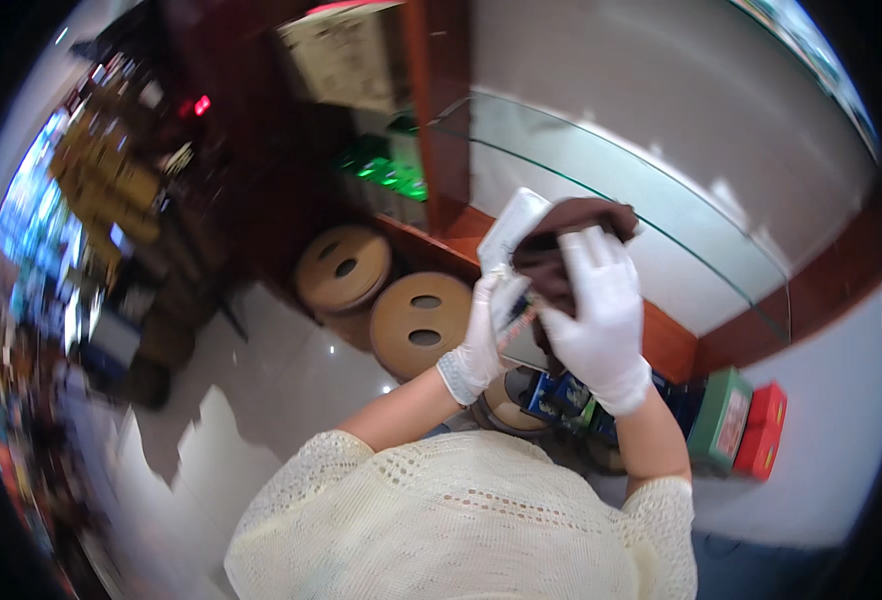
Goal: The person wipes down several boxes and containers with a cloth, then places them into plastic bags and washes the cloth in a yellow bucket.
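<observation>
My left hand (478, 341), in a white glove, grips a pale flat box (513, 225) from its left side. Printing shows on the box's lower part, and the cloth hides much of its face. A dark brown cloth (579, 215) lies bunched against the box. Over this cloth is my right hand (604, 319), also gloved in white, holding it to the box with the fingers pointing up and away. Both hands are in front of my chest, near a glass shelf (711, 259) in a wooden cabinet.
Round stools (420, 326) with paired holes stand on the floor left of my hands. Blue boxes (561, 394) lie below them; a green box (722, 420) and red boxes (767, 431) are at the right. Green packages (392, 172) fill a compartment beyond the cabinet's wooden upright (447, 112).
</observation>
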A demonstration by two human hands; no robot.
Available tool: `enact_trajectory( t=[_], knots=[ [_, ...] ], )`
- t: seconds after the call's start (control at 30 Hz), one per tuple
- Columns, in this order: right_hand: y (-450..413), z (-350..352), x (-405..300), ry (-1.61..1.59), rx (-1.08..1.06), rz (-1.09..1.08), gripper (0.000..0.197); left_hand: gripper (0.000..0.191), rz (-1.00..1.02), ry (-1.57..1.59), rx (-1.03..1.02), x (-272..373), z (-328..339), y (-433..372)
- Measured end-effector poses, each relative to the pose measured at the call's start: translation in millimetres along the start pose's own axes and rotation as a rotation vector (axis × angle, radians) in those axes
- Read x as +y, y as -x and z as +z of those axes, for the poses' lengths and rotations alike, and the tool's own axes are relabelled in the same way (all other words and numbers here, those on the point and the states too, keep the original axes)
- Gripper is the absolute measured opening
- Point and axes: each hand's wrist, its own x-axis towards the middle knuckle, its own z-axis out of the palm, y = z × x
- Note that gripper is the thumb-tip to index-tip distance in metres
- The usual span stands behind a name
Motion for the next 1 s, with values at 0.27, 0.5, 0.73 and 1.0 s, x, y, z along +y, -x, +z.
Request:
enact_trajectory(
  t=[0.27, 0.5, 0.73, 1.0],
  knots=[
    [-16.1, 21.1, -1.5, -0.683, -0.528, -0.022, 0.042, 0.059, -0.058, 0.215, -0.26, 18.3, -23.8, 91.1],
    [5.8, 103.6, 58.6, -1.154, -0.549, 0.853, 0.033, 0.057, -0.066, 0.274, -0.029, -7.3, -26.1, 137.6],
    [155.5, 139.7, 107.8, -1.302, -0.577, -0.005, 0.034, 0.058, 0.129, 0.069, 0.145, -11.1, -38.8, 166.9],
    [136.1, 92.6, -64.6, -1.864, -0.287, 0.934, 0.053, 0.087, 0.255, -0.659, 0.063, 62.7, -87.1, 197.4]
  ],
)
